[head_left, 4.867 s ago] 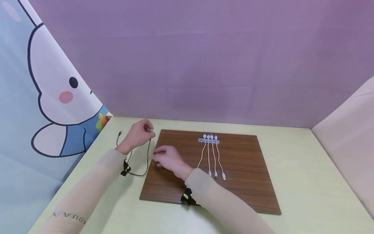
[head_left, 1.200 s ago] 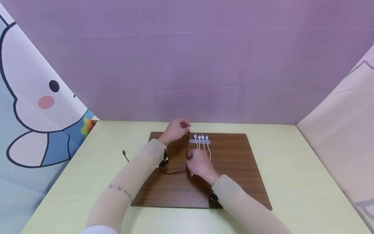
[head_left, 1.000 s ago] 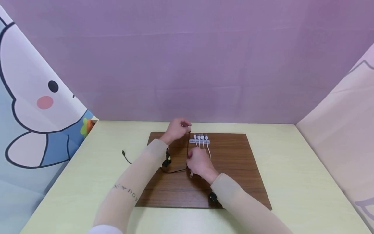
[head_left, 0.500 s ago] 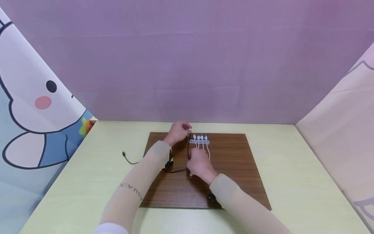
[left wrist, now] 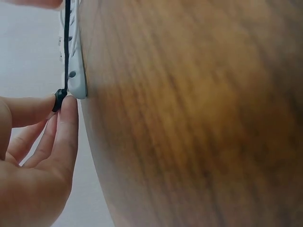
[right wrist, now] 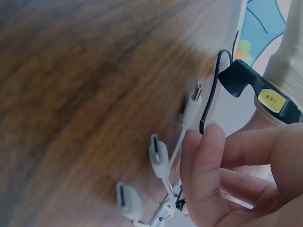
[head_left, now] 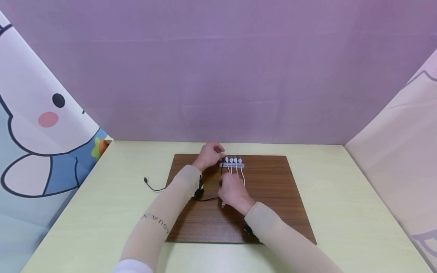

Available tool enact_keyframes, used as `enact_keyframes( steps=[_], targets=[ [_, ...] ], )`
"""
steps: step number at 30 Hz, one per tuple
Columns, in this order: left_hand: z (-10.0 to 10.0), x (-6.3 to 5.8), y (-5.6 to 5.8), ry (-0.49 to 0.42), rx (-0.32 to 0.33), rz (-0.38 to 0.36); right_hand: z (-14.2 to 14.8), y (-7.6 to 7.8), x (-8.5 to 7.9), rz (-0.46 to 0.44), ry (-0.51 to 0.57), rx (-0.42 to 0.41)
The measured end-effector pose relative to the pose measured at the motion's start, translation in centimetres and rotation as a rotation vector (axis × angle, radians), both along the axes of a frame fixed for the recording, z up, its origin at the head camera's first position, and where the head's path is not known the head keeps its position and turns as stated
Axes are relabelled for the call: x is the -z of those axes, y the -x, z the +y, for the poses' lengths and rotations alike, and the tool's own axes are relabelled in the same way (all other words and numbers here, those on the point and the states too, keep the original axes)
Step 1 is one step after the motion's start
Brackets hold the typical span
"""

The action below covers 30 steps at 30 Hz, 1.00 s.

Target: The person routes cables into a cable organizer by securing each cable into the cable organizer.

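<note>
My left hand (head_left: pixel 209 154) pinches the black plug (left wrist: pixel 59 100) of a black USB cable (left wrist: pixel 66 42) between thumb and fingers, right at the left end of a pale cable holder (head_left: pixel 242 165). Lower on the board, my right hand (head_left: pixel 233 191) pinches the same cable (right wrist: pixel 208 101) between thumb and index finger. That stretch of cable runs nearly straight between both hands, crossing the holder's left end in the head view. Several white USB cables (head_left: pixel 243 177) sit side by side in the holder. Their lower connectors (right wrist: pixel 158 156) hang close to my right fingers, partly hidden by that hand in the head view.
A brown wood-grain board (head_left: pixel 273 201) lies on the pale table (head_left: pixel 341 212). The black cable's other end (head_left: pixel 145 180) lies on the table left of the board. A purple curtain (head_left: pixel 218 76) closes off the back, and printed cloth (head_left: pixel 41 151) hangs at the left.
Both hands have brought the black cable from the board's left side to the holder. Over the last second my left hand has come slightly down and right; the right has barely moved.
</note>
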State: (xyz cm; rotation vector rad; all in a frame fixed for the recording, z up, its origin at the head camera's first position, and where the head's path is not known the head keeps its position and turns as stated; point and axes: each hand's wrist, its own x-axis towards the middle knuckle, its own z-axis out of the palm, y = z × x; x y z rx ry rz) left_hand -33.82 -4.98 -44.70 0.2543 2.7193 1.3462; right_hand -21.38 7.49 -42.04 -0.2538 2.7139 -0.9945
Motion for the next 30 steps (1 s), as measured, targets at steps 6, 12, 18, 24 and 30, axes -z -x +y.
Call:
enact_keyframes(
  steps=[6, 12, 18, 24, 30],
  targets=[
    [0.09, 0.22, 0.02, 0.034, -0.011, 0.010, 0.09, 0.02, -0.03, -0.009, -0.033, -0.014],
    [0.24, 0.32, -0.15, 0.077, 0.002, 0.023, -0.01, -0.05, 0.14, -0.027, -0.057, -0.024],
    [0.48, -0.23, -0.51, 0.114, 0.029, 0.024, -0.23, -0.09, 0.15, -0.020, -0.106, -0.038],
    [0.43, -0.52, -0.68, 0.143, 0.023, 0.000, -0.39, -0.30, 0.01, -0.041, -0.079, -0.058],
    [0.29, -0.37, -0.86, 0.172, 0.029, -0.023, -0.32, -0.32, 0.18, -0.019, -0.063, -0.081]
  ],
)
